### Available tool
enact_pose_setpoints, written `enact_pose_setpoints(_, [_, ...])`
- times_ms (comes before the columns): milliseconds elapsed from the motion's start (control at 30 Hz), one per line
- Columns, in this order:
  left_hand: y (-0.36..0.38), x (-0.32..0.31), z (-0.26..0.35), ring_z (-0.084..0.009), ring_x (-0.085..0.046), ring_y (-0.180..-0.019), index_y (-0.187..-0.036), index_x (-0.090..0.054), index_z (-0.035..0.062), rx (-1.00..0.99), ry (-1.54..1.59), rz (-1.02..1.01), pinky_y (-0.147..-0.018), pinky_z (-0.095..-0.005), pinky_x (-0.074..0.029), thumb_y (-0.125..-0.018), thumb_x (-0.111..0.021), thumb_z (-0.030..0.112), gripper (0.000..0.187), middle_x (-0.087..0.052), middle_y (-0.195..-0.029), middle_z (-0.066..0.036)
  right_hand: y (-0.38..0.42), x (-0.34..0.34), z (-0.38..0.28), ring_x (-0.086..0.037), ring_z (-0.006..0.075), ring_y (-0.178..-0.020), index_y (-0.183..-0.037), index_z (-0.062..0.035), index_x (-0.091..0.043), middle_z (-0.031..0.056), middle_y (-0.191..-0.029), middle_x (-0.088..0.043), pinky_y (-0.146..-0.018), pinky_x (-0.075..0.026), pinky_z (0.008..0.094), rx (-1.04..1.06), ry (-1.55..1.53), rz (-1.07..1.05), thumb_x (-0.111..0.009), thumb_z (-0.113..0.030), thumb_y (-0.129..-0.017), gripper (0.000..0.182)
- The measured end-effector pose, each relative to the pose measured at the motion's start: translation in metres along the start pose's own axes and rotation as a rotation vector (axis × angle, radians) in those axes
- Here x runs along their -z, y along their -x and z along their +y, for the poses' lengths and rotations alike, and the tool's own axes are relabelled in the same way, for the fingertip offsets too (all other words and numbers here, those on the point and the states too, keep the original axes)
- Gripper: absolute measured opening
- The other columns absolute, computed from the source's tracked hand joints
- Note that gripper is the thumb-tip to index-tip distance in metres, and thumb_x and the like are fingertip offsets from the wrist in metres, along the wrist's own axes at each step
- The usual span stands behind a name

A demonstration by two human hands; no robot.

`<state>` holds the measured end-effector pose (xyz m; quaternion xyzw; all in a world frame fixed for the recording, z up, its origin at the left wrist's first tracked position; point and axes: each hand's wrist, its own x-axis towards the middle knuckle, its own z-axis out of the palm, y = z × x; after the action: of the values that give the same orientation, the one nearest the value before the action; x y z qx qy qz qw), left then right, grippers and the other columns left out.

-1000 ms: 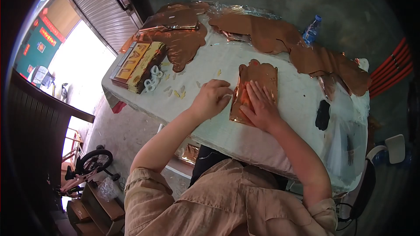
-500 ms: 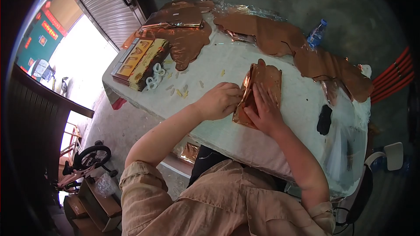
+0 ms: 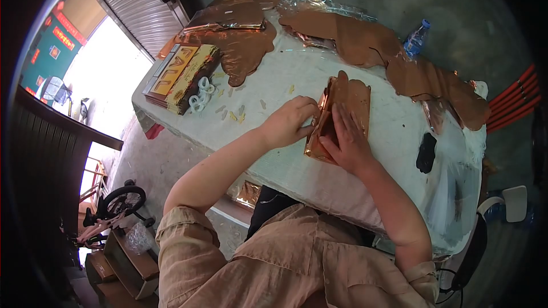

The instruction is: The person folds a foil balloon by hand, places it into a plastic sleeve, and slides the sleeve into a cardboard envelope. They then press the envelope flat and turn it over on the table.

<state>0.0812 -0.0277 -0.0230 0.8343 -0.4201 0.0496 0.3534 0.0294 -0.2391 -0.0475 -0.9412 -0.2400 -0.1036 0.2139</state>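
A copper-coloured foil packet (image 3: 358, 100) lies on the white-covered table, its left side folded up. My right hand (image 3: 347, 140) rests on it with the fingers stretched out flat. At the packet's left edge, my left hand (image 3: 292, 121) is closed, thumb and fingers pinching the foil edge. Small yellow and grey pieces (image 3: 234, 116) are scattered left of my left hand. Beyond them stands a stack of printed "FALL" packs (image 3: 181, 77) beside white rings (image 3: 201, 96).
Brown foil shapes (image 3: 365, 40) line the table's far side. A black object (image 3: 426, 153) lies on the right, near clear plastic (image 3: 451, 194). A blue-labelled bottle (image 3: 416, 39) is past the far edge. A small bicycle (image 3: 117, 205) and cardboard boxes (image 3: 128, 265) stand at lower left.
My left hand has shifted slightly up along the packet's left edge, its fingers less curled. My right hand stays flat on the packet. The view has moved a little.
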Motion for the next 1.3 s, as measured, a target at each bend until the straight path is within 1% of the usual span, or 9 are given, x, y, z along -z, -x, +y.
enact_pose_setpoints(133, [0.001, -0.001, -0.005, -0.0311, -0.052, -0.114, -0.101, -0.065, 0.0001, -0.025, 0.002, -0.076, -0.094, -0.0397, -0.045, -0.074, -0.067, 0.002, 0.027, -0.059, -0.115, -0.015, 0.0, -0.001, 0.0, -0.023, 0.0356, -0.142, -0.149, 0.0, -0.015, 0.0229, -0.152, -0.024, -0.116, -0.016, 0.0482, -0.005, 0.003, -0.011, -0.054, -0.036, -0.092, 0.078])
enact_pose_setpoints(200, [0.001, 0.001, -0.001, -0.0316, -0.052, -0.114, -0.101, -0.066, -0.0002, -0.183, -0.092, -0.016, -0.096, -0.0417, -0.043, -0.074, -0.065, 0.002, 0.028, -0.06, -0.114, -0.015, 0.0, 0.002, -0.001, -0.024, 0.0356, -0.142, -0.148, 0.0006, -0.015, 0.0233, -0.151, -0.024, -0.116, -0.016, 0.0483, -0.007, -0.007, -0.013, -0.054, -0.036, -0.092, 0.078])
enact_pose_setpoints(300, [0.003, -0.001, -0.005, -0.0325, -0.052, -0.114, -0.108, -0.064, -0.0005, -0.228, -0.14, -0.103, -0.099, -0.043, -0.042, -0.074, -0.065, 0.004, 0.034, -0.061, -0.115, -0.015, -0.001, 0.003, -0.002, -0.024, 0.0358, -0.141, -0.148, 0.0015, -0.016, 0.0238, -0.151, -0.024, -0.116, -0.016, 0.0486, -0.006, -0.019, -0.007, -0.054, -0.037, -0.092, 0.078])
enact_pose_setpoints(533, [0.005, -0.002, -0.005, -0.0289, -0.053, -0.114, -0.109, -0.063, 0.0029, -0.148, -0.088, -0.022, -0.099, -0.0403, -0.041, -0.076, -0.065, 0.011, 0.035, -0.061, -0.114, -0.011, -0.001, 0.002, 0.0, -0.025, 0.0366, -0.14, -0.147, 0.0017, -0.018, 0.0228, -0.151, -0.025, -0.116, -0.016, 0.0498, 0.007, -0.04, 0.028, -0.056, -0.035, -0.091, 0.078])
enact_pose_setpoints(667, [0.004, 0.002, -0.001, -0.0303, -0.05, -0.118, -0.116, -0.06, 0.0016, -0.104, -0.077, -0.136, -0.101, -0.0421, -0.039, -0.074, -0.068, 0.01, 0.043, -0.058, -0.121, -0.014, -0.002, 0.006, -0.004, -0.028, 0.0369, -0.139, -0.146, 0.0003, -0.022, 0.0223, -0.149, -0.029, -0.115, -0.018, 0.05, 0.008, -0.047, 0.054, -0.062, -0.034, -0.087, 0.079])
enact_pose_setpoints(833, [0.005, 0.003, 0.001, -0.0306, -0.051, -0.117, -0.112, -0.061, 0.0021, -0.14, -0.096, -0.137, -0.1, -0.0415, -0.04, -0.073, -0.069, 0.01, 0.041, -0.058, -0.12, -0.014, -0.001, 0.008, -0.008, -0.037, 0.0351, -0.133, -0.141, -0.004, -0.032, 0.0198, -0.14, -0.04, -0.112, -0.026, 0.0491, 0.051, 0.047, 0.146, -0.072, -0.031, -0.079, 0.079])
enact_pose_setpoints(1133, [0.011, 0.001, 0.004, -0.0309, -0.055, -0.105, -0.099, -0.063, 0.0012, -0.083, -0.073, -0.02, -0.09, -0.0397, -0.045, -0.073, -0.068, 0.007, 0.027, -0.058, -0.108, -0.012, -0.004, 0.015, -0.01, -0.051, 0.0343, -0.111, -0.127, -0.0022, -0.041, 0.0169, -0.118, -0.05, -0.099, -0.039, 0.0438, 0.047, -0.132, 0.265, -0.07, -0.022, -0.081, 0.058])
enact_pose_setpoints(1233, [0.012, 0.0, 0.004, -0.0244, -0.058, -0.097, -0.091, -0.064, -0.0001, 0.099, 0.191, -0.011, -0.085, -0.0347, -0.046, -0.076, -0.065, 0.004, 0.016, -0.06, -0.103, -0.012, -0.003, 0.009, 0.001, -0.054, 0.0296, -0.108, -0.127, -0.0027, -0.041, 0.0157, -0.115, -0.051, -0.094, -0.044, 0.0374, -0.062, -0.344, 0.272, -0.063, -0.016, -0.087, 0.047])
enact_pose_setpoints(1300, [0.009, -0.001, 0.009, -0.015, -0.059, -0.081, -0.083, -0.064, -0.0012, 0.513, 0.586, 0.036, -0.074, -0.0289, -0.048, -0.079, -0.063, 0.003, 0.005, -0.064, -0.088, -0.008, -0.001, 0.003, 0.006, -0.054, 0.0266, -0.107, -0.127, -0.0035, -0.041, 0.0148, -0.115, -0.051, -0.092, -0.045, 0.035, -0.099, -0.407, 0.271, -0.06, -0.013, -0.088, 0.044])
